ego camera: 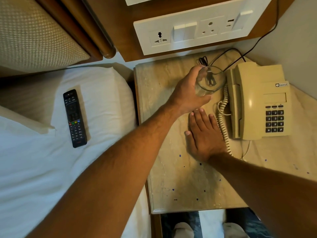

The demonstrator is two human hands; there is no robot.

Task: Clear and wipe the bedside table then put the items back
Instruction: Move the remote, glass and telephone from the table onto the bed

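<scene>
**Fingers wrapped on the glass, other palm flat on the marble**

Fingers of the left hand (187,91) curl around a clear drinking glass (210,80), thumb on the far side of the rim and the remaining fingers closed against its near wall, so the hand is clamped on it. Whether the glass rests on the surface or is lifted just clear of it cannot be told from this head view. It sits toward the back of the bedside table (154,100), just left of the telephone (259,102), with a bundled black cable (203,60) lying behind it and showing through the transparent wall.

Lying flat, the right hand (205,136) presses palm-down on the tabletop, fingers straight and slightly spread, gripping nothing; its fingertips reach close to the left wrist, and its outer edge lies beside the coiled cord (223,121) of the telephone.

Pale beige marble with faint veining forms the tabletop, polished and rectangular, dotted with small dark blue specks toward the near edge. Cream plastic makes up the telephone, with dark square keys and the handset cradled on its left side. Off the table, a long black remote control (75,118) lies on the white bed linen (34,160), well apart from both hands.
</scene>
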